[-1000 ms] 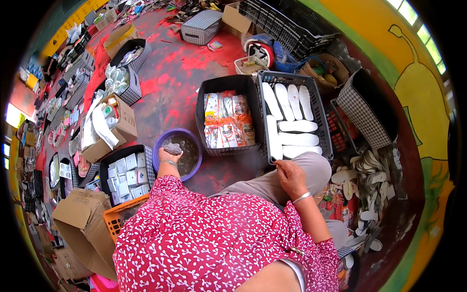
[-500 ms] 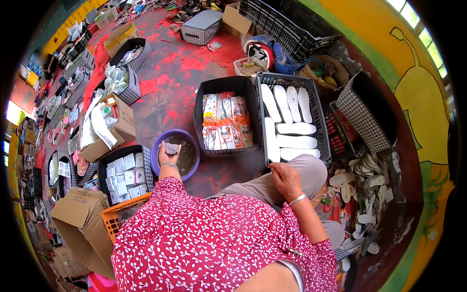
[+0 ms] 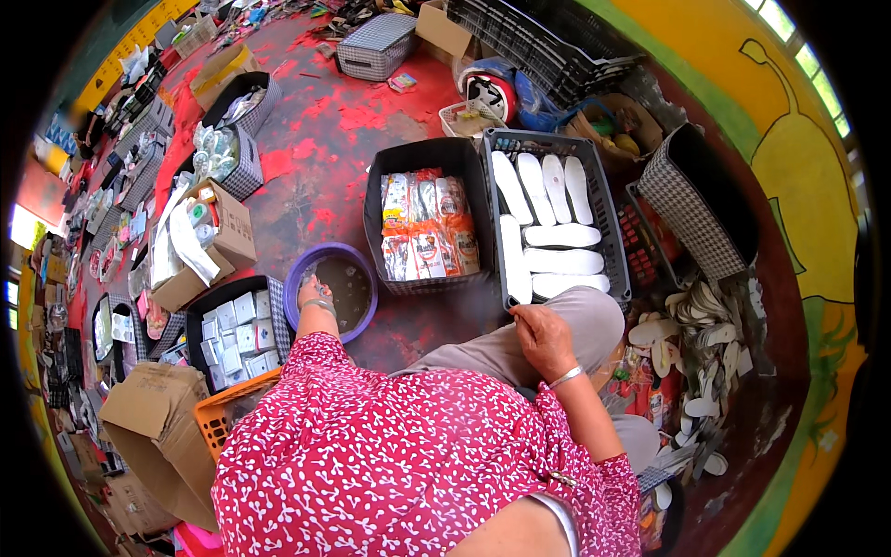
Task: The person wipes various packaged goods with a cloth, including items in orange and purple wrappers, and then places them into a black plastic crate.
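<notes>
My left hand (image 3: pixel 313 291) is lowered into a round purple basin (image 3: pixel 373 295) of murky water. Its fingers are mostly hidden, and the grey cloth it held earlier does not show. My right hand (image 3: pixel 546 340) lies against my bent knee, closed, with its fingertips at the near left corner of a dark plastic crate (image 3: pixel 623 246). What those fingers hold, if anything, is hidden. White insoles (image 3: pixel 563 236) lie in the crate in neat rows. Left of it stands a black-lined fabric bin (image 3: pixel 376 218) with plastic-wrapped packs (image 3: pixel 429 227) in orange and white.
A bin of small white boxes (image 3: pixel 243 334) stands left of the basin, with an orange basket (image 3: pixel 212 429) and an open cardboard box (image 3: pixel 153 413) nearer. Loose insoles (image 3: pixel 705 371) pile up at the right. A checked bin (image 3: pixel 691 218) leans by the wall.
My left hand has gone down into the basin, and the grey cloth in it has dropped out of sight. My right hand stays by the crate's corner. The view has shifted slightly.
</notes>
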Demonstrator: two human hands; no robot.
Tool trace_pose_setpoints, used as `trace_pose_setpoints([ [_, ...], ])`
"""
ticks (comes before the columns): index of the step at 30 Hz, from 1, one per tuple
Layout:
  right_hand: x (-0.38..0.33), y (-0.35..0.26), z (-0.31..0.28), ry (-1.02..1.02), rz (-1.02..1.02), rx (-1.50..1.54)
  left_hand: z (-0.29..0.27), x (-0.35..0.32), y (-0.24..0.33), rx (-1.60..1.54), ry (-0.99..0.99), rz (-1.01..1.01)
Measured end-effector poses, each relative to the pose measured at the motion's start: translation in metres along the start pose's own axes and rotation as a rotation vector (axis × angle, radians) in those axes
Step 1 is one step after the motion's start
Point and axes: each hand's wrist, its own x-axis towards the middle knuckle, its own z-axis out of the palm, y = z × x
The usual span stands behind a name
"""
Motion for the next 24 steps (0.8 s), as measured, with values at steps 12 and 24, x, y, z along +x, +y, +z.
trace_pose_setpoints([
  [12,-0.005,0.001,-0.001,0.005,0.027,0.006,0.014,-0.032,0.010,0.180,0.156,0.076],
  [24,-0.004,0.003,0.000,0.011,0.012,0.023,0.000,0.004,0.023,0.192,0.063,0.028],
])
